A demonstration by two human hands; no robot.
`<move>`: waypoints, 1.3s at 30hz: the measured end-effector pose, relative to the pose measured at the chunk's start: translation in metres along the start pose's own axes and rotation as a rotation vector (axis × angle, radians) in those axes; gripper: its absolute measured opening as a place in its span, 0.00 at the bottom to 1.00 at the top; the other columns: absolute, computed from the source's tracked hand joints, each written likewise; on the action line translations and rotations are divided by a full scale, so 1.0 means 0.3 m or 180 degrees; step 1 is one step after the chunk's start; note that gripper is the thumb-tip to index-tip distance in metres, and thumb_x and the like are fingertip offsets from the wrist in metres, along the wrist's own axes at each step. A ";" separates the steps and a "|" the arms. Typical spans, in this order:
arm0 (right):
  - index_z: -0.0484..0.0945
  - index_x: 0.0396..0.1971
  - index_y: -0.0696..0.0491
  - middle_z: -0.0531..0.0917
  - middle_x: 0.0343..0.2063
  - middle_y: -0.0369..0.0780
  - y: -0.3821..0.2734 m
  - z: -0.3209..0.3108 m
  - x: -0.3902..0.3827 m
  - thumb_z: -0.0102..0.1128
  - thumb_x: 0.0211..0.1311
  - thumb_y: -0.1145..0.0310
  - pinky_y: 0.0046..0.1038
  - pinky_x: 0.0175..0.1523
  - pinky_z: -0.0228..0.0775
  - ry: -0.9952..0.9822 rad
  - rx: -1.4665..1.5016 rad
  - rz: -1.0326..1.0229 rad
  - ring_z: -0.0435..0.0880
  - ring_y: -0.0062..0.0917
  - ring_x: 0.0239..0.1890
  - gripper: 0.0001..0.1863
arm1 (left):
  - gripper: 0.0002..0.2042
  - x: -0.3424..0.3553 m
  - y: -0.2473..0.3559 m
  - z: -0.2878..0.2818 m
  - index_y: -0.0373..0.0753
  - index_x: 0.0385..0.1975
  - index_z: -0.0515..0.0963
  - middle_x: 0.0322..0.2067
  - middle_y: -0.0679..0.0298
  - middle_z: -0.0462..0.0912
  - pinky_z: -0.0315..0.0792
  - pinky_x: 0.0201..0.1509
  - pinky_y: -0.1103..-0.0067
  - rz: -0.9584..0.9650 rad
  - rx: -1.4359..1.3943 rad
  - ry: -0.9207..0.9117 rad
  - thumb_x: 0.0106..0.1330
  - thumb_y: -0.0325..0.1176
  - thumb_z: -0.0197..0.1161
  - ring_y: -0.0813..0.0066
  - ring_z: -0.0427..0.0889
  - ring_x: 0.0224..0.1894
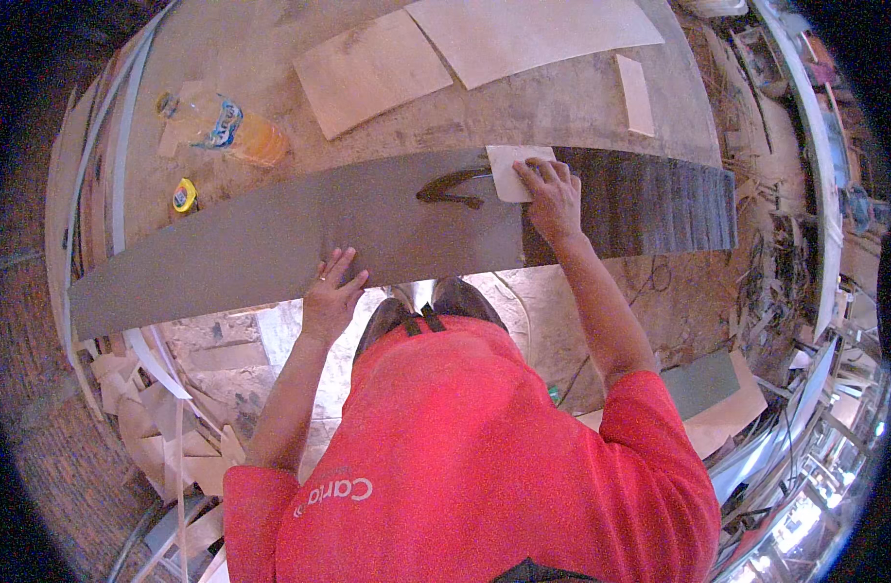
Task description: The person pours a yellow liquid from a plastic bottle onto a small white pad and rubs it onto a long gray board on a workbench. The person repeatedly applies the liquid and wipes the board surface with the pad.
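A long grey-brown panel (pixel 270 233) lies across the work table in front of me. Its right part is coated dark and glossy, and a dark wet smear (pixel 450 188) curves over its middle. My right hand (pixel 554 199) grips a pale, flat rectangular spreader (pixel 508 173), which rests on the panel where the dark coat begins. My left hand (pixel 333 296) lies on the panel's near edge with its fingers apart and holds nothing.
Beyond the panel are a bottle of orange liquid (pixel 236 128) and a yellow tape measure (pixel 184 195). Pale sheets (pixel 372 73) and a small strip (pixel 635 95) lie farther back. Offcuts (pixel 163 418) are heaped at the left; a cluttered shelf edge (pixel 815 175) runs along the right.
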State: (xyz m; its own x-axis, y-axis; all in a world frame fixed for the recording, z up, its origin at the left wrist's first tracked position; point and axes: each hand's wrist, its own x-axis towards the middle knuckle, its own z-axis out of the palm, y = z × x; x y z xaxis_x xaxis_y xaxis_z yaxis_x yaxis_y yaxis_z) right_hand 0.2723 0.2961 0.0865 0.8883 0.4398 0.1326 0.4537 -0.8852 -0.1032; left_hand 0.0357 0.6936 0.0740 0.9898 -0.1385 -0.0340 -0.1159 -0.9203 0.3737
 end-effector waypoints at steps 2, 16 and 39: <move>0.82 0.63 0.37 0.82 0.63 0.32 0.000 -0.006 -0.009 0.65 0.53 0.79 0.44 0.63 0.69 0.0008 -0.0037 -0.0012 0.76 0.37 0.66 0.35 | 0.15 0.001 0.006 -0.009 0.54 0.53 0.89 0.75 0.63 0.72 0.65 0.80 0.59 -0.0002 -0.0071 0.0015 0.67 0.38 0.72 0.60 0.68 0.78; 0.86 0.58 0.38 0.87 0.58 0.29 0.020 -0.089 0.041 0.61 0.55 0.80 0.42 0.59 0.75 -0.0040 0.0069 -0.0015 0.81 0.36 0.61 0.30 | 0.16 0.003 -0.017 0.013 0.55 0.55 0.88 0.75 0.62 0.71 0.66 0.79 0.56 0.0065 -0.0053 -0.0082 0.68 0.39 0.70 0.57 0.67 0.78; 0.90 0.49 0.47 0.89 0.51 0.39 -0.160 -0.391 -0.389 0.63 0.47 0.84 0.37 0.62 0.78 -0.0811 0.1092 0.0395 0.85 0.41 0.57 0.27 | 0.16 -0.002 -0.023 0.028 0.54 0.56 0.87 0.75 0.60 0.71 0.65 0.79 0.56 0.0150 0.0042 -0.0086 0.69 0.40 0.70 0.54 0.68 0.77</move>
State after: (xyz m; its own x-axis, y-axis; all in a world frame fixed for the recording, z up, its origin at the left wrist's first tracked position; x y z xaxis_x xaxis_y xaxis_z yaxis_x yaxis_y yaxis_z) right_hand 0.1384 0.2694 0.1916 0.9074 0.3949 -0.1441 0.3020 -0.8509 -0.4298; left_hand 0.0352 0.6969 0.0637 0.9806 -0.1916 -0.0417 -0.1638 -0.9172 0.3632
